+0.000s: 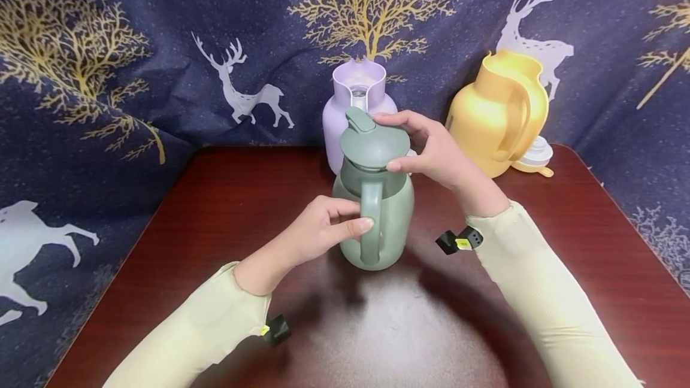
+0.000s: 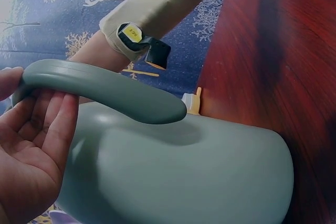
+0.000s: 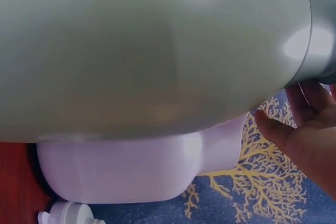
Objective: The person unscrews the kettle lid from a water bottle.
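Note:
A green thermos jug (image 1: pixel 399 214) stands upright on the table, its handle (image 1: pixel 371 220) turned towards me. My left hand (image 1: pixel 318 229) grips that handle, thumb on the outer side and fingers behind it; the left wrist view shows the handle (image 2: pixel 110 90) between them. On top, a green jug lid (image 1: pixel 374 145) with a raised tab sits at the mouth, slightly tilted. My right hand (image 1: pixel 431 148) holds the lid by its right edge between thumb and fingers. Whether the lid is fully seated cannot be told. In the right wrist view, the jug's body (image 3: pixel 157 51) hides most of the lid.
Close behind the green jug stands a lidless purple jug (image 1: pixel 334 124). A yellow jug (image 1: pixel 480 118), also lidless, stands at the back right, with a yellow-and-white lid (image 1: pixel 536 154) beside it. A patterned blue cloth (image 1: pixel 178 94) hangs behind the reddish-brown table (image 1: pixel 226 196).

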`<state>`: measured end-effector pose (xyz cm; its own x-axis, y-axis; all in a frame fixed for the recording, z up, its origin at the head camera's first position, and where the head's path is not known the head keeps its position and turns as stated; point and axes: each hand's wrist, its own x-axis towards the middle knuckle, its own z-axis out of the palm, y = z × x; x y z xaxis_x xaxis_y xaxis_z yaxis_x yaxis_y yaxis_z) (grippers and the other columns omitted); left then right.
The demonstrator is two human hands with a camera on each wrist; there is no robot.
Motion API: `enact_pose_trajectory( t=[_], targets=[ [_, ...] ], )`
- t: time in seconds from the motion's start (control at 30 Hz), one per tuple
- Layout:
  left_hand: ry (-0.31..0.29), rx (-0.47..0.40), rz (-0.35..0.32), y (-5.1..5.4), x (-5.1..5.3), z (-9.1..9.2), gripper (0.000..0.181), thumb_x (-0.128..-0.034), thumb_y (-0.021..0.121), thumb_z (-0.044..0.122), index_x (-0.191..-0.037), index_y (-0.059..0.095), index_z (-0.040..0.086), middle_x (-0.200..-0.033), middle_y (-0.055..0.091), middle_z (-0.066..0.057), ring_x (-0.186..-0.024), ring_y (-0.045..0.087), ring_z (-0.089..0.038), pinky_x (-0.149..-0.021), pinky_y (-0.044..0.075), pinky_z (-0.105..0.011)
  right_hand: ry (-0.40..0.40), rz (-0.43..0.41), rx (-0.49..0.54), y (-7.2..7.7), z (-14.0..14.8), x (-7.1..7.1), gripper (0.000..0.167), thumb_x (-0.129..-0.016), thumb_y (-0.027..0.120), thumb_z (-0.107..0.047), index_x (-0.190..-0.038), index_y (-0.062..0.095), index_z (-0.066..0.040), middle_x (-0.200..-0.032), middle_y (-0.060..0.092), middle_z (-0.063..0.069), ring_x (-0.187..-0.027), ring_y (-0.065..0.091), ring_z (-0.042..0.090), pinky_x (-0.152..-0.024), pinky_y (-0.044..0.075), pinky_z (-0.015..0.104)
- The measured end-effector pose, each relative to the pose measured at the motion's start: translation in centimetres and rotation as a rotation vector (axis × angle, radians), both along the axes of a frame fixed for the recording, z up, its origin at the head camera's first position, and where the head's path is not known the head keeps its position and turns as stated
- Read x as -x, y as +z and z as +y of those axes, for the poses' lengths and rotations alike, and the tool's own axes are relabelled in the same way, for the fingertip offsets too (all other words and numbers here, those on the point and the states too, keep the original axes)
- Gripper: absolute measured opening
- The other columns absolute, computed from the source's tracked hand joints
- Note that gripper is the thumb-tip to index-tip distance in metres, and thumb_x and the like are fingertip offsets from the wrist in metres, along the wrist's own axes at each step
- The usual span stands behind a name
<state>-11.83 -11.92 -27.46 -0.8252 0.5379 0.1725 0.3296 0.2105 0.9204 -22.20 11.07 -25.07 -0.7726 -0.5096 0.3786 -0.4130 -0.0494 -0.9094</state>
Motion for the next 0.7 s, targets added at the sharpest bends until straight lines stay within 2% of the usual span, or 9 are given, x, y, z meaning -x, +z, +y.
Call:
enact_pose_trajectory(
  t=[0.13, 0.23, 0.47, 0.57, 0.7],
  targets=[
    [0.000, -0.014, -0.011, -0.1, 0.0, 0.0, 0.028, -0.0943, 0.064, 0.014, -0.107, 0.073, -0.009, -0.089, 0.077, -0.019, -0.079, 0.064, 0.003, -0.078, 0.059, -0.026, -0.007, -0.001, 0.054, 0.4, 0.0, -0.2, 0.062, -0.072, 0.092, -0.017, -0.129, 0.068, -0.016, -0.123, 0.068, -0.017, -0.110, 0.064, 0.006, -0.095, 0.051, 0.020],
    [0.005, -0.022, -0.023, -0.2, 0.0, 0.0, 0.030, -0.0941, 0.065, 0.016, -0.107, 0.073, -0.009, -0.089, 0.077, -0.018, -0.079, 0.064, 0.003, -0.078, 0.059, -0.025, -0.016, 0.005, 0.115, 0.9, -0.1, -0.5, 0.062, -0.073, 0.094, -0.025, -0.128, 0.068, -0.021, -0.128, 0.067, -0.016, -0.114, 0.063, 0.007, -0.097, 0.050, 0.020],
    [0.016, -0.047, -0.046, -0.4, 0.0, 0.0, 0.034, -0.0934, 0.067, 0.020, -0.108, 0.073, -0.010, -0.092, 0.077, -0.018, -0.081, 0.064, 0.002, -0.078, 0.057, -0.023, -0.038, 0.017, 0.310, 2.1, -0.2, -1.6, 0.071, -0.067, 0.097, -0.038, -0.127, 0.067, -0.015, -0.126, 0.069, -0.007, -0.105, 0.066, 0.010, -0.091, 0.054, 0.021],
    [0.020, -0.057, -0.055, -0.5, 0.0, 0.1, 0.034, -0.0927, 0.067, 0.020, -0.107, 0.073, -0.011, -0.092, 0.077, -0.018, -0.081, 0.064, 0.002, -0.078, 0.057, -0.023, -0.014, -0.012, 0.403, 2.8, 0.2, -2.6, 0.071, -0.066, 0.098, -0.033, -0.126, 0.066, -0.009, -0.125, 0.068, 0.000, -0.104, 0.066, 0.013, -0.090, 0.055, 0.021],
    [0.016, -0.075, -0.075, -0.6, 0.0, 0.1, 0.035, -0.0926, 0.067, 0.019, -0.106, 0.072, -0.012, -0.089, 0.077, -0.013, -0.079, 0.064, 0.002, -0.077, 0.057, -0.022, 0.028, -0.034, 0.475, 3.0, 1.3, -3.6, 0.073, -0.069, 0.097, -0.026, -0.129, 0.062, -0.005, -0.126, 0.065, 0.007, -0.107, 0.067, 0.015, -0.091, 0.057, 0.022]
  ],
)
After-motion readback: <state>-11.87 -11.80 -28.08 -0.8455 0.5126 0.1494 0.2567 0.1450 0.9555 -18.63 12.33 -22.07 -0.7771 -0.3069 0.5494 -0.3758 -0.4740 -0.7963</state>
